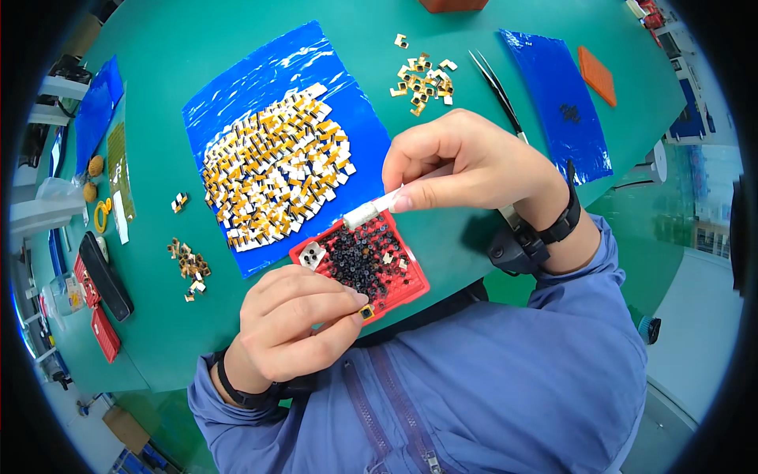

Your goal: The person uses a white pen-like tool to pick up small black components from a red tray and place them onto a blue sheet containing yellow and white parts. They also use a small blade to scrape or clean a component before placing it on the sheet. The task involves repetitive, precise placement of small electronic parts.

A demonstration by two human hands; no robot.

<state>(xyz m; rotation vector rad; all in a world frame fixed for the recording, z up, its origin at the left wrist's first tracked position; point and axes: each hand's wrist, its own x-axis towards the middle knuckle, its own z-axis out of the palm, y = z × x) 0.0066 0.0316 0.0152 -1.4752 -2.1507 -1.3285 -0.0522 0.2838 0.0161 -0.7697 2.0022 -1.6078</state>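
My right hand point(478, 162) is closed on a slim white stick-like piece point(365, 213), which slants down over the far edge of a red tray point(414, 288). The tray holds many tiny black ring-like parts point(355, 257) and a few pale bits. At its left corner lies a small white holder point(313, 254) with black dots. My left hand point(300, 322) pinches a small gold-and-black square part point(366, 311) over the tray's near edge. The thumb and fingertips partly hide that part.
A blue sheet point(292, 63) carries a dense cluster of white-and-gold parts point(276, 170). Loose gold parts point(422, 79) lie beyond my right hand, others point(189, 268) at left. Tweezers point(497, 91) rest near another blue sheet point(545, 79) and an orange block point(597, 75).
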